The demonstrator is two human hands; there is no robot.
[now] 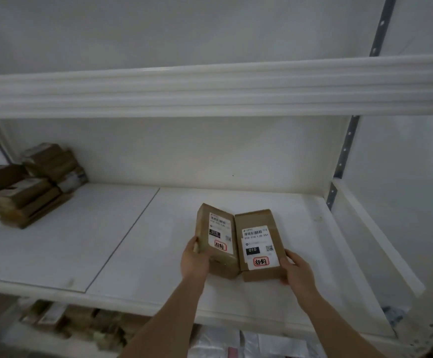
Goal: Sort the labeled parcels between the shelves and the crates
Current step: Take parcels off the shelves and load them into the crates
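At the bottom edge, under the shelf we are working at, we see a lower level with blurred brown boxes on the left and pale plastic-wrapped packets toward the right; the blur hides their details.

Above that, our two forearms reach up and forward over the white shelf. Our left hand holds the left parcel, its grip clamped on the box's left side near the bottom end, thumb on the upper face at the edge. Our right hand holds the right parcel, its grip clamped around the lower right corner, fingers curling under it.

Both parcels are small brown cardboard boxes, lying lengthwise away from us, side by side and touching along their long edges. Each carries a white label with a barcode, a black patch reading 010, and a red-outlined stamp with handwriting. The left one tilts a little toward the right one. We cannot tell whether they rest fully on the shelf board or sit just above it.

Farther back on the left of the same shelf stands a stack of brown boxes, well apart from the two parcels. A perforated metal upright runs up the right side, and the front lip of the upper shelf crosses above.
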